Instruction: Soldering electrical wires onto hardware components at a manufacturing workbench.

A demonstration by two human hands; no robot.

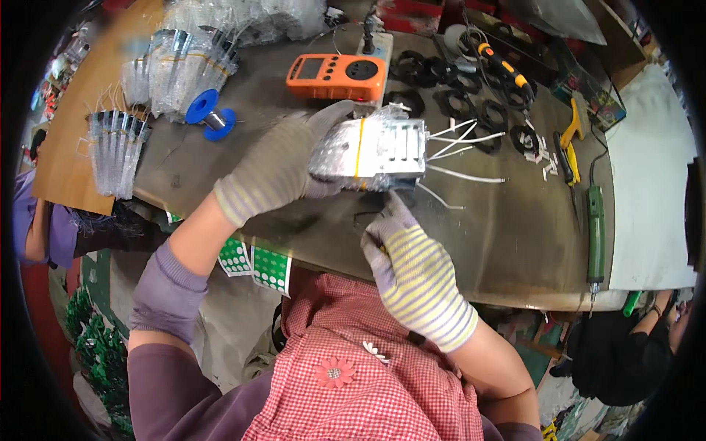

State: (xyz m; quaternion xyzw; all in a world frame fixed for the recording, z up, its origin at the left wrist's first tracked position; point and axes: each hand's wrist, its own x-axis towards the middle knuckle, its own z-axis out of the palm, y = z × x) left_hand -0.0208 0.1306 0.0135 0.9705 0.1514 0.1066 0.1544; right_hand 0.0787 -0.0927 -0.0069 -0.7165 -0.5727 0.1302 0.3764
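Observation:
My left hand [283, 165], in a pale work glove, grips a bundle of flat metal parts [401, 147] over the middle of the worktable. Bubble wrap [331, 158] covers the bundle's left end, and a yellow rubber band [360, 147] runs round it. Several white wires [463, 137] stick out to the right from its bare end. Just below the bundle is my right hand [415, 268], in a yellow-and-grey striped glove. Its fingers are curled in, with a thin dark strand [362, 214] beside them; what they hold is hidden.
Behind the bundle lies an orange meter [337, 78]. A blue solder spool [209, 114] and wrapped bundles [116, 151] stand left. Black rings [460, 104], yellow-handled cutters [566, 151] and a green electric screwdriver [595, 231] lie right. Other people are at both sides.

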